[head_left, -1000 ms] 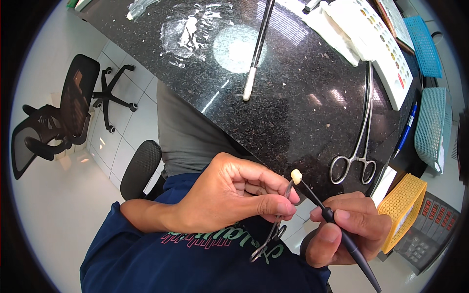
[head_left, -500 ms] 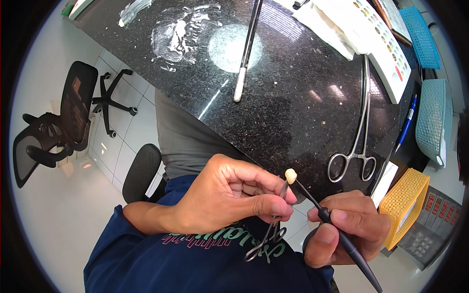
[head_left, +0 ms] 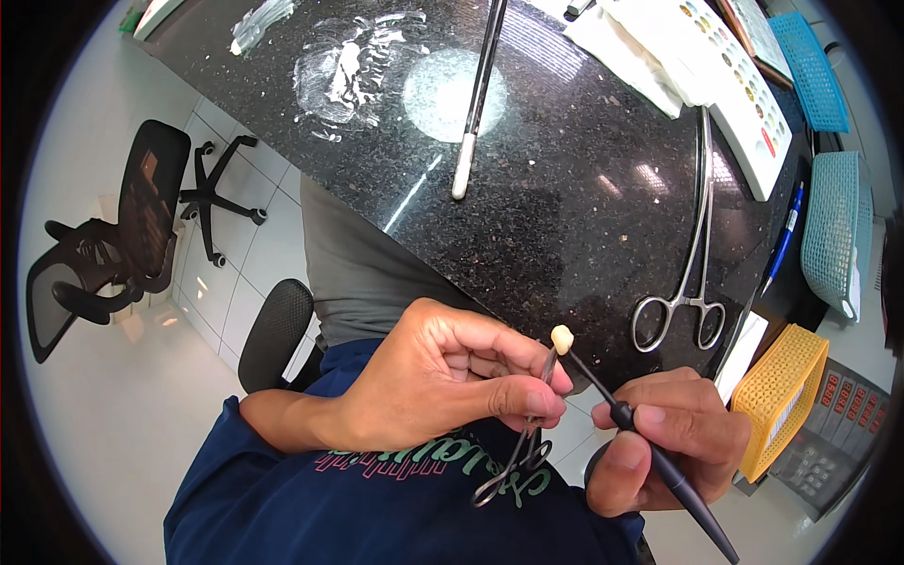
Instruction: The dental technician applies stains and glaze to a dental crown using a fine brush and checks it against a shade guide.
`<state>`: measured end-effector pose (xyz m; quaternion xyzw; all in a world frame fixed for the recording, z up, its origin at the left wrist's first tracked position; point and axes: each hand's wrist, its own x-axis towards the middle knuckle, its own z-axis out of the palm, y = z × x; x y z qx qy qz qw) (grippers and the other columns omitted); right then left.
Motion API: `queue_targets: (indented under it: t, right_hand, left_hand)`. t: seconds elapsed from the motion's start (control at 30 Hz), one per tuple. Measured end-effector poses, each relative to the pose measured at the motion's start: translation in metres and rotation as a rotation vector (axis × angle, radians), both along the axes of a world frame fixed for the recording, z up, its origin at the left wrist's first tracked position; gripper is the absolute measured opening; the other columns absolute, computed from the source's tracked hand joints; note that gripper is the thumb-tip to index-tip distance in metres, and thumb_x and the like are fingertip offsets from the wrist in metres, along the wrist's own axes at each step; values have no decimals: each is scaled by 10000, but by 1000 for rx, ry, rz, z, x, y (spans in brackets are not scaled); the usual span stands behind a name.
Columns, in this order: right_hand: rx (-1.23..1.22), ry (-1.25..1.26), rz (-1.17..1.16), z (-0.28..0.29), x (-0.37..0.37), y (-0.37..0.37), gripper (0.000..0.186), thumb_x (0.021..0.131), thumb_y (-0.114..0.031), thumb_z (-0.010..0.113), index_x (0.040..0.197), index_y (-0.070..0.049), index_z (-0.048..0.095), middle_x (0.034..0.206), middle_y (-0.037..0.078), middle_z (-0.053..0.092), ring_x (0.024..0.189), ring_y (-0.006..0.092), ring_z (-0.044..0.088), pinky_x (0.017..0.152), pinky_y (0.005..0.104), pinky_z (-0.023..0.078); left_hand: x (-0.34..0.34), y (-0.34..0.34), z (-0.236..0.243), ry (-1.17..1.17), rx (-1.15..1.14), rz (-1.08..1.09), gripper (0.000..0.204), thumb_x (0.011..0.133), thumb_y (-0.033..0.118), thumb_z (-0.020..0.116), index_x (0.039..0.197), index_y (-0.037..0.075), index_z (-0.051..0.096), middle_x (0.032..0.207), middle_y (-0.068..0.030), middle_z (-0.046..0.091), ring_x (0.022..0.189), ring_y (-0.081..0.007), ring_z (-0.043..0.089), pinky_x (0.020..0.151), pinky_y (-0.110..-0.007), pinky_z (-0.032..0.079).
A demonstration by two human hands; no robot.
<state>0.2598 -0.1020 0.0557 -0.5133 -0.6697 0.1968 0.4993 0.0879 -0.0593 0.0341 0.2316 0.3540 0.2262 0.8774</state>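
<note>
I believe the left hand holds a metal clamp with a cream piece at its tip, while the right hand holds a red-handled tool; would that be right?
Not quite: the head view shows the right hand holding a black-handled tool, not red. The left hand does hold a metal clamp with a cream piece at its tip.
</note>
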Motion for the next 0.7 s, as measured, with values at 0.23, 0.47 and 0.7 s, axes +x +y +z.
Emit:
queue_targets:
  t: [0.23,0.47,0.7]
  right_hand:
    - [14,63,40,-3,4,0,197,824,-120,593,931,-22,459,635,84,574,505,112,536,481,203,432]
    - [-49,70,41,-3,5,-2,208,830,-137,606,935,-29,463,637,85,581,523,112,541,498,208,443]
    - [-15,26,-25,0,-5,-1,207,832,-139,608,936,-34,463,640,80,579,527,113,542,505,212,451]
  left_hand:
    - [0,-1,-2,2,28,-9,117,793,-68,648,889,-121,608,883,-231,641,815,-248,670,702,-303,575]
    - [0,-1,-2,-7,28,-1,114,794,-72,644,890,-122,606,884,-230,642,825,-248,667,712,-304,572]
    - [0,-2,-3,-14,34,-6,117,802,-63,641,898,-122,609,891,-232,644,827,-243,666,718,-303,570]
